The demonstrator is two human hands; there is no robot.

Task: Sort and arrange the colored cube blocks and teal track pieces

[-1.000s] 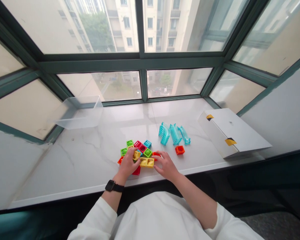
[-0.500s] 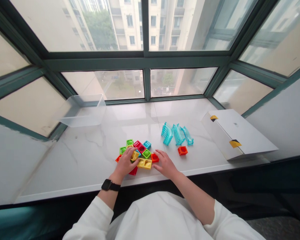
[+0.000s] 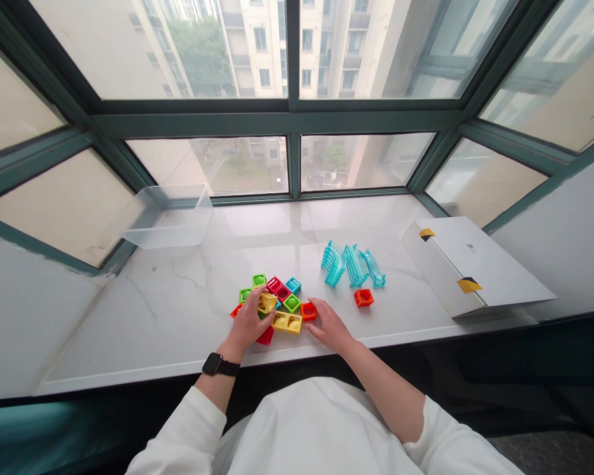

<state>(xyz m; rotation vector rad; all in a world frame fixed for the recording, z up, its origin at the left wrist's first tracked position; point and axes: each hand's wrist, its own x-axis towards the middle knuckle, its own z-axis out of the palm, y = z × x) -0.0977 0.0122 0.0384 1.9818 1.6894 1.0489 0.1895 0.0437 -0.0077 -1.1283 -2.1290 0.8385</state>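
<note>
My left hand (image 3: 248,323), with a black watch on its wrist, has its thumb and fingers closed round a yellow toy block (image 3: 267,303) over the left part of the block group. My right hand (image 3: 329,325) has a finger and thumb at the near and far sides of an orange-red block (image 3: 308,311). Between the hands lies a double yellow block (image 3: 288,322) with round hollows. Green (image 3: 292,303), dark red (image 3: 282,293) and blue (image 3: 293,285) blocks lie just beyond it. A red block (image 3: 264,336) is partly hidden by my left hand.
Clear blue track pieces (image 3: 356,266) and another orange-red block (image 3: 363,297) lie to the right. A white box (image 3: 485,260) with yellow-black tabs stands farther right. At the back left is a clear plastic bin (image 3: 171,237). Window frames enclose the marble sill (image 3: 188,316).
My right finger and thumb have closed in on the orange-red block. My left hand keeps its hold on the yellow block, which is tilted slightly differently. The whole view has shifted a little.
</note>
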